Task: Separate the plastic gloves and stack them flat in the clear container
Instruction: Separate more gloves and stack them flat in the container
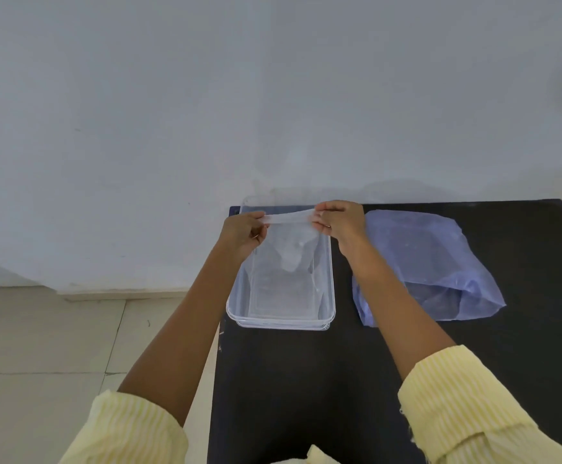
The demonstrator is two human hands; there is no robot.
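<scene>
Left hand [244, 231]: fingers pinched one end of the plastic glove [289, 241].
Right hand [339, 222]: pinched the other end.
Glove: stretched over the clear container [281, 321], drooping inside.
Risk: thin film likely crumpled or clung on release.
Supply: blue bag [440, 262] lay just beside.

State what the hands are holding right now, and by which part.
Both hands hold one clear plastic glove over the clear container. The left hand and the right hand pinch opposite ends of its upper edge, stretched between them.
</scene>
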